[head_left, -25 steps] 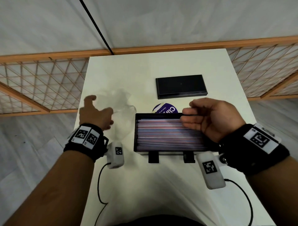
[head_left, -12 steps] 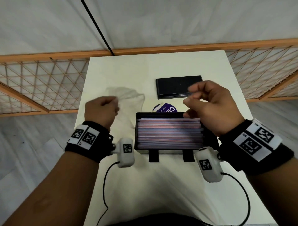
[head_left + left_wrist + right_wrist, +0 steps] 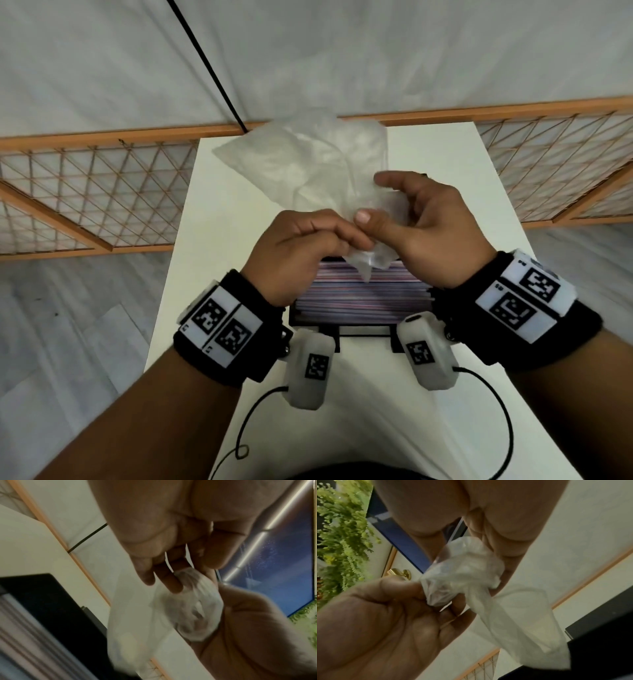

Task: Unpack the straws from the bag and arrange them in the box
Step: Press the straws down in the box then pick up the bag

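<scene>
The clear plastic bag [image 3: 308, 164] is lifted above the table, crumpled at its lower end and fanning out toward the far edge. My left hand [image 3: 346, 240] pinches that crumpled end, and my right hand [image 3: 373, 202] grips it from the other side, thumb on the plastic. Under both hands sits the black box [image 3: 342, 323], filled with striped straws [image 3: 359, 298] lying side by side. In the left wrist view the bag [image 3: 193, 608] is bunched between the fingers of both hands. The right wrist view shows the same bunched bag [image 3: 465, 572]. No straws show inside it.
The white table [image 3: 445, 428] stands against a wooden lattice fence [image 3: 85, 192]. Wrist-camera cables [image 3: 246, 428] trail over the near part of the table. A black edge [image 3: 607, 615] shows to the right in the right wrist view.
My left hand lifted the bag off the table left of the box and carried it over the box. My right hand rose from the straws and took hold of the bag.
</scene>
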`<action>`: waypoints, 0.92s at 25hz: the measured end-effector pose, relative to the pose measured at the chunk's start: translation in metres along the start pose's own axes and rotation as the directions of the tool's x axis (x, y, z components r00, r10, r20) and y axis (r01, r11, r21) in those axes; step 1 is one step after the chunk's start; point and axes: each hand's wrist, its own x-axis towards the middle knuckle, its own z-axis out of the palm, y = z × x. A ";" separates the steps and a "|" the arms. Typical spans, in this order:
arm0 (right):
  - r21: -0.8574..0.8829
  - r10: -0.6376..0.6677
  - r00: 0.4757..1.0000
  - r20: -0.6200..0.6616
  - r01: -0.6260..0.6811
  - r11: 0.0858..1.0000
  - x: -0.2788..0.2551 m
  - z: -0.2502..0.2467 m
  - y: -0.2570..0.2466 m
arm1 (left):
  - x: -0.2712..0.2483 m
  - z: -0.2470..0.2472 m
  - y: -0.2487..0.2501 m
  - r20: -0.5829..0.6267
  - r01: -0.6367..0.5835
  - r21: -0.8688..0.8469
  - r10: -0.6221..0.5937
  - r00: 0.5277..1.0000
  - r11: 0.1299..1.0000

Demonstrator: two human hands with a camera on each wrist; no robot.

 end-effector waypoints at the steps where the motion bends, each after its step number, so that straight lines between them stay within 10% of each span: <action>1: -0.006 -0.009 0.999 -0.048 0.008 1.000 0.000 -0.002 0.002 | -0.002 0.002 0.000 -0.025 -0.010 0.058 0.011 1.000 0.998; 6: -0.352 -0.255 0.948 -0.191 0.176 0.919 0.000 -0.018 -0.001 | -0.004 -0.001 0.014 -0.219 -0.119 0.394 0.218 0.951 0.911; 11: 0.129 -0.256 0.932 0.257 0.229 0.965 -0.014 -0.001 -0.024 | 0.008 0.012 0.000 -0.013 -0.070 0.329 0.079 0.997 0.942; 14: 0.275 -0.213 0.953 0.217 0.150 0.950 -0.016 -0.005 -0.022 | 0.006 0.016 -0.007 -0.111 0.002 0.359 0.040 0.993 0.934; 17: -0.030 -0.285 0.959 -0.003 0.284 0.958 -0.019 -0.014 -0.017 | 0.003 0.012 -0.008 -0.246 0.124 0.584 0.029 0.969 0.802; 19: -0.313 -0.381 0.915 0.131 0.403 0.860 -0.021 -0.012 -0.020 | 0.001 0.013 -0.004 -0.254 0.130 0.557 0.019 0.967 0.820; 23: -0.288 -0.298 0.948 0.112 0.318 0.903 -0.017 0.002 -0.015 | -0.007 0.025 0.000 -0.182 0.011 0.395 0.066 0.981 0.919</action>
